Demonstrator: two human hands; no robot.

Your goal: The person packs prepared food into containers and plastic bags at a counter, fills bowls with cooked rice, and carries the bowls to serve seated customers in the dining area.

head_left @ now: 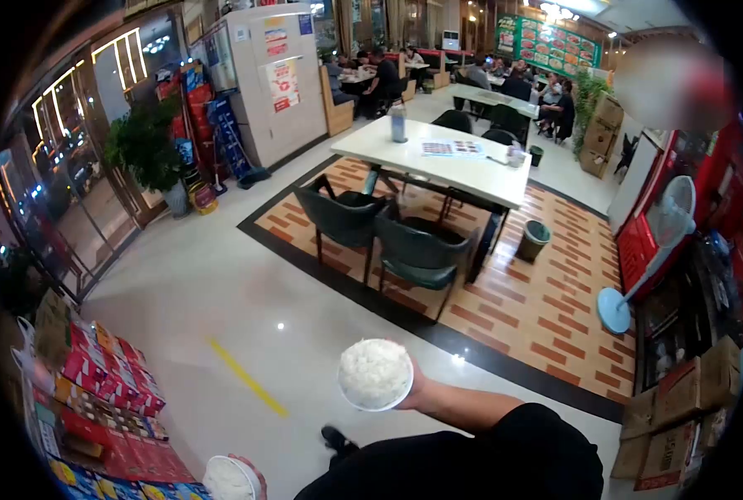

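A white bowl of rice (pixel 375 372), heaped above the rim, is held out in front of my body. My right hand (pixel 415 386) is closed around its right side, and most of the fingers are hidden behind the bowl. At the bottom edge of the view, a second bowl of rice (pixel 228 479) is cut off by the frame. My left hand (pixel 256 475) grips that one along its right rim, with only a few fingers visible.
Ahead stands a white table (pixel 438 150) with dark chairs (pixel 421 250) and a bin (pixel 534 239) beside it. Stacked red cartons (pixel 109 367) line the left. On the right are a fan (pixel 667 225) and cardboard boxes (pixel 680 400). People sit at far tables.
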